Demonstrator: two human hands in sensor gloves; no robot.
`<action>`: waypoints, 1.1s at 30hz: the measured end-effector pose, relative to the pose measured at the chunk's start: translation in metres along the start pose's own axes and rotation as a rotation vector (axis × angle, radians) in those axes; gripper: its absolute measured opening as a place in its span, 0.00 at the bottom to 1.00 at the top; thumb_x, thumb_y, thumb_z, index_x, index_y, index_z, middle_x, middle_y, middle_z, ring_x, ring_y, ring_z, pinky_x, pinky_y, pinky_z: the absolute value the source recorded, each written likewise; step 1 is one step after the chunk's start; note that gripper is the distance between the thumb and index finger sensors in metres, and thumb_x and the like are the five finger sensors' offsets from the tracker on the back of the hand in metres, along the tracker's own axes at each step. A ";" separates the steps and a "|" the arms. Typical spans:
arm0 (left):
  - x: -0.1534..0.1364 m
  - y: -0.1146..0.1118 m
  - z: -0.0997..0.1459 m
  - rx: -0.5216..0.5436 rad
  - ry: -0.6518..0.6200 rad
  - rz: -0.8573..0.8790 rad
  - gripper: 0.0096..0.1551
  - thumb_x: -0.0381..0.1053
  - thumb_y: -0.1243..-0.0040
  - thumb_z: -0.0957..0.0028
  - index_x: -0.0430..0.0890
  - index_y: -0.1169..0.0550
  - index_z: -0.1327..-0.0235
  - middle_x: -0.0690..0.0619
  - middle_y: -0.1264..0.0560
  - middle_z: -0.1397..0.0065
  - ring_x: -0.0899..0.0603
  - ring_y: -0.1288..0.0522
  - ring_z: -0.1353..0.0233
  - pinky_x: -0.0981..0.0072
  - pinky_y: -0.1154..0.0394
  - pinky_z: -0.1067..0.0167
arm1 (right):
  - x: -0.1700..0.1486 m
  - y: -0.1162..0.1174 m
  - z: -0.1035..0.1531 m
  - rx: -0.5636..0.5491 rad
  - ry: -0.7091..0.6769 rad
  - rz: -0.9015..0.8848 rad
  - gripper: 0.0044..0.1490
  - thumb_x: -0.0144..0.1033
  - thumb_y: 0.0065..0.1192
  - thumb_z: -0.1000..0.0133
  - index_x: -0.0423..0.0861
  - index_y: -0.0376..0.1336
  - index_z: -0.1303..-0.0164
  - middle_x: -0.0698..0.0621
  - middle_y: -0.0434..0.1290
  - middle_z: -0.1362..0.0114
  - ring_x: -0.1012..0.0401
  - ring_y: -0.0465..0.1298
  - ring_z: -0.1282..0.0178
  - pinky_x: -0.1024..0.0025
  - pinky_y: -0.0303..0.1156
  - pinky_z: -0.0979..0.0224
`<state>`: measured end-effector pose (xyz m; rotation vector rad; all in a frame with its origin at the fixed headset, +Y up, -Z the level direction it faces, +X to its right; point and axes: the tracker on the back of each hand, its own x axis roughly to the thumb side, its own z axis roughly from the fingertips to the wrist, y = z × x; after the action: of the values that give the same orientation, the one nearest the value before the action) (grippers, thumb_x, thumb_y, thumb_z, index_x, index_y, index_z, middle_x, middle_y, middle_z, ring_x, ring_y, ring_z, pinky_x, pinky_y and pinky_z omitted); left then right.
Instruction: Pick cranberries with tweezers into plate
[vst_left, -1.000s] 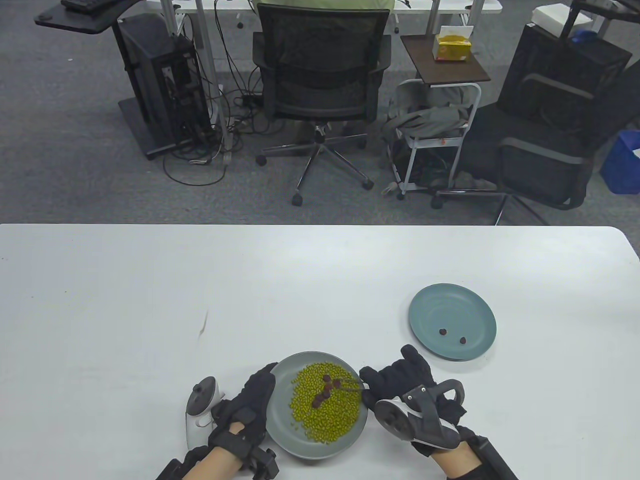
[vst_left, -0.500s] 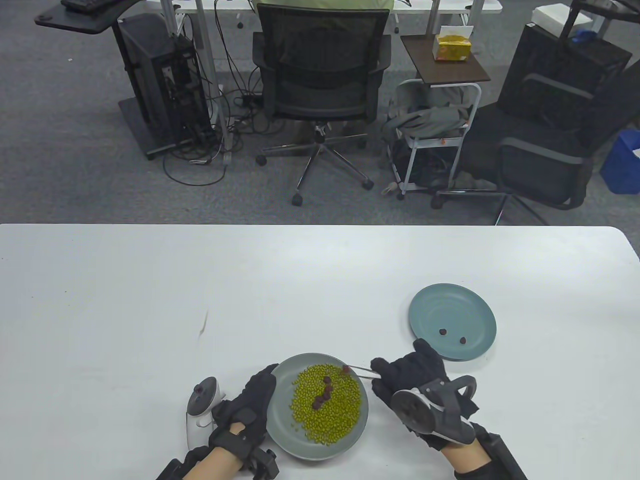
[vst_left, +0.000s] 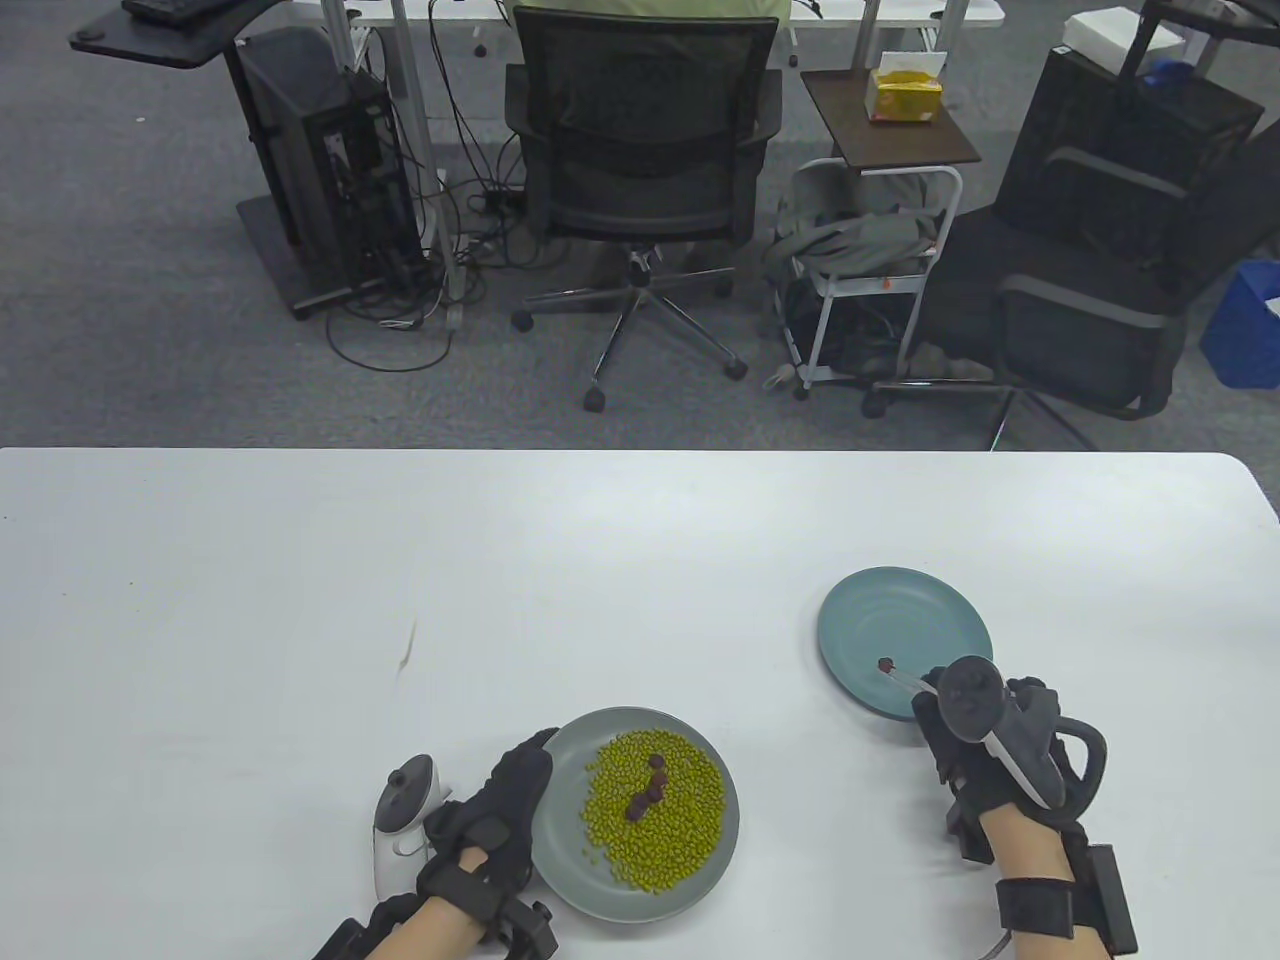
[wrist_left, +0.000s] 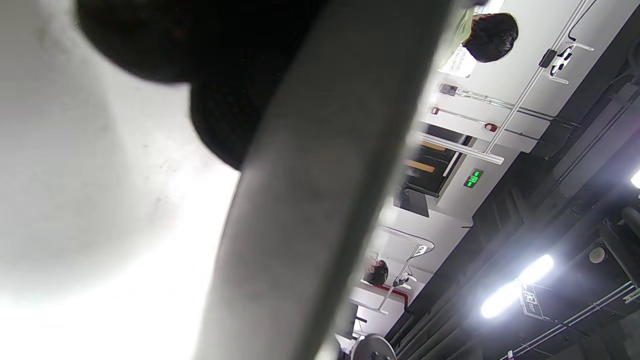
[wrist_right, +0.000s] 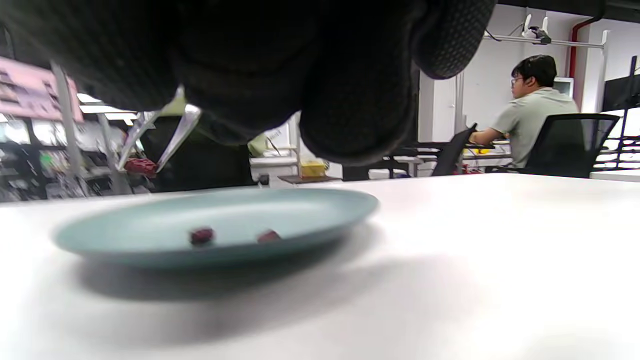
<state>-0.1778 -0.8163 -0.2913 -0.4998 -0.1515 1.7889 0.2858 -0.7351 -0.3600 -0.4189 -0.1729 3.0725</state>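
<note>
A grey plate (vst_left: 560, 870) of green beans (vst_left: 690, 800) sits near the table's front edge, with several dark red cranberries (vst_left: 648, 785) on the beans. My left hand (vst_left: 515, 775) holds its left rim, and the rim (wrist_left: 320, 200) fills the left wrist view. My right hand (vst_left: 935, 705) grips metal tweezers (vst_left: 903, 681) over the teal plate (vst_left: 900, 610). In the right wrist view the tweezers (wrist_right: 175, 135) pinch one cranberry (wrist_right: 140, 166) just above the teal plate (wrist_right: 300, 210). Two cranberries (wrist_right: 201, 235) lie in that plate.
The two plates stand about a hand's width apart on the white table (vst_left: 300, 560). A small dark mark (vst_left: 407, 650) lies on the table left of centre. Office chairs (vst_left: 645, 130) and a side cart (vst_left: 870, 260) stand beyond the far edge.
My right hand lifted a cranberry off the beans with the tweezers and carried it right, to above the teal plate. My left hand and the bean plate stayed put.
</note>
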 end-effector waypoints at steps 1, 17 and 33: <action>0.000 0.000 0.000 0.000 0.000 -0.001 0.36 0.62 0.55 0.44 0.47 0.45 0.28 0.46 0.31 0.33 0.40 0.14 0.60 0.59 0.17 0.69 | -0.002 0.003 -0.002 0.020 0.024 0.014 0.30 0.59 0.64 0.60 0.58 0.73 0.50 0.66 0.79 0.62 0.63 0.80 0.51 0.52 0.58 0.20; -0.001 0.000 0.000 0.013 -0.002 0.021 0.36 0.62 0.54 0.44 0.47 0.45 0.28 0.46 0.31 0.33 0.40 0.13 0.61 0.60 0.17 0.70 | -0.007 0.009 -0.006 0.044 0.093 0.046 0.33 0.60 0.62 0.59 0.58 0.70 0.46 0.65 0.79 0.59 0.63 0.79 0.49 0.52 0.58 0.20; -0.002 0.000 0.000 0.009 0.007 0.030 0.36 0.62 0.54 0.44 0.48 0.45 0.28 0.46 0.31 0.33 0.40 0.14 0.61 0.60 0.17 0.70 | 0.062 -0.026 0.043 -0.239 -0.314 -0.136 0.32 0.60 0.60 0.58 0.61 0.68 0.44 0.67 0.78 0.57 0.63 0.78 0.44 0.52 0.54 0.18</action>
<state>-0.1773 -0.8176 -0.2904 -0.5042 -0.1310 1.8160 0.2152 -0.7108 -0.3320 0.0726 -0.5566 2.9701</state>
